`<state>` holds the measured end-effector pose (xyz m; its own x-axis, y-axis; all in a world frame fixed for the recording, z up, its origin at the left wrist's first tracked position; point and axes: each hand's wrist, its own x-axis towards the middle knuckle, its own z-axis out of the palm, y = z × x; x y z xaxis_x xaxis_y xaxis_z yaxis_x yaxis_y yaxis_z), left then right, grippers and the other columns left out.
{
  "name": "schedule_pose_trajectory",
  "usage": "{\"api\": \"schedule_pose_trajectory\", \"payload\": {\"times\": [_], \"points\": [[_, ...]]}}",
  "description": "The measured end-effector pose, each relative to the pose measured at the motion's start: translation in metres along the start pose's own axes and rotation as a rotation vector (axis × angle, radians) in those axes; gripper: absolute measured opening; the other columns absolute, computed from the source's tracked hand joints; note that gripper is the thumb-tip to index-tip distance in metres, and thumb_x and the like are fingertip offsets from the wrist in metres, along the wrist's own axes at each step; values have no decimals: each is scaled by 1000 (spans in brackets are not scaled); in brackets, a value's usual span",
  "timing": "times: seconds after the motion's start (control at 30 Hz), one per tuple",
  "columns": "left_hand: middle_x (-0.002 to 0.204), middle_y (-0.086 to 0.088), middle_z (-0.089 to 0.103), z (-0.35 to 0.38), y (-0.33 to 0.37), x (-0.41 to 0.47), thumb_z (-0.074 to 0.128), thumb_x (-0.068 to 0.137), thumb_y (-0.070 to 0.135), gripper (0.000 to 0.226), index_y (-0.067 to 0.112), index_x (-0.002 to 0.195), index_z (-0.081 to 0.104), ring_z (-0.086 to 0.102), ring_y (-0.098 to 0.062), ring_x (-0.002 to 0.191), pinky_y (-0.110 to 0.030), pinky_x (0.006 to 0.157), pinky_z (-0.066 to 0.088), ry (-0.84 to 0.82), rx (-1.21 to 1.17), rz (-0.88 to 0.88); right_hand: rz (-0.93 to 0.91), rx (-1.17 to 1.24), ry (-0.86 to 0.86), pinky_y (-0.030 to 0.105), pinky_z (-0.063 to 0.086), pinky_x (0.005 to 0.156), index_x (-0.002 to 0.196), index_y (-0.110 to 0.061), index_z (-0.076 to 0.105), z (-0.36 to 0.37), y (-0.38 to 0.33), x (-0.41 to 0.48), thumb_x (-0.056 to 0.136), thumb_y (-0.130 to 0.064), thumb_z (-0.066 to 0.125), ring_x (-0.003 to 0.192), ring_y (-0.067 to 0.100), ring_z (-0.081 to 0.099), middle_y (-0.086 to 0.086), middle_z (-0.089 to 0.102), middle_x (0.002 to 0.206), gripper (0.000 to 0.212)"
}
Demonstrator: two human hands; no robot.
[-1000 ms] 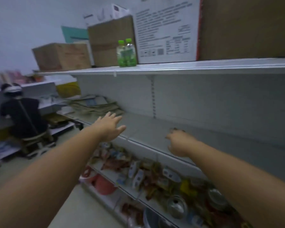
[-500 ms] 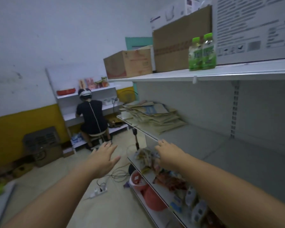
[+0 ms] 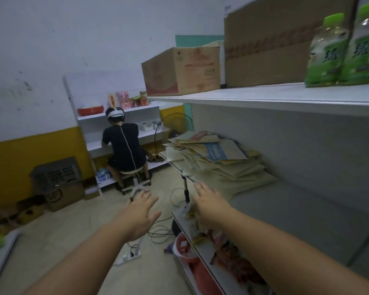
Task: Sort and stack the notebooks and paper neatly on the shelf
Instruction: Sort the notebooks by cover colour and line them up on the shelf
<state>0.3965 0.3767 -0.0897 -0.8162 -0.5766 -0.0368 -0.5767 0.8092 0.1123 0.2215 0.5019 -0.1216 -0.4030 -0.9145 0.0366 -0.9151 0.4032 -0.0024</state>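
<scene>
Just beyond the fingers [image 3: 200, 189], a beige paper pile [image 3: 232, 173] carries one blue-and-white cover [image 3: 218, 150]; high above them stand green-labelled bottles [image 3: 326, 54] and a brown box [image 3: 179, 71] printed red.

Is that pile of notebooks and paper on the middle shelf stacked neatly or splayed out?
Splayed out. The pile fans across the shelf, covers lying at mixed angles with edges unaligned.
</scene>
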Motion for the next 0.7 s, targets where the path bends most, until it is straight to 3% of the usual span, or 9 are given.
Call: {"api": "schedule_pose_trajectory", "payload": {"times": [0.1,0.23,0.57,0.63,0.7], "points": [[160,4,7,0,-28,43,34,97,50,58,31,150,18,-3,-15,147,-40,121,6,6,-6,36,58,21,-7,50,10,117,144,-14,30,-1,6,37,90,-26,52,146,25,-8,8,-3,159,59],[160,0,6,-19,-67,103,34,98,48,58,29,150,18,-3,-16,148,-39,120,5,28,0,108,156,5,-81,49,9,118,148,-13,21,-1,5,85,90,-36,54,146,24,-9,7,-7,159,71],[159,3,16,-42,-111,229,41,99,40,52,27,147,29,9,-13,147,-31,117,13,23,-290,270,231,58,85,40,8,118,144,-17,31,-11,-21,199,96,-31,42,147,21,-1,6,4,159,52],[159,4,15,-42,-106,251,41,98,41,51,28,147,29,6,-12,147,-31,117,11,0,-291,352,250,82,82,40,11,118,144,-16,33,-13,-15,215,96,-31,43,147,21,3,5,8,159,52],[159,5,15,-42,-103,273,40,99,42,51,29,147,29,4,-10,147,-30,117,11,-29,-272,422,268,100,130,42,24,116,138,-15,41,-19,-3,233,94,-29,45,143,24,19,6,23,155,47]]}}
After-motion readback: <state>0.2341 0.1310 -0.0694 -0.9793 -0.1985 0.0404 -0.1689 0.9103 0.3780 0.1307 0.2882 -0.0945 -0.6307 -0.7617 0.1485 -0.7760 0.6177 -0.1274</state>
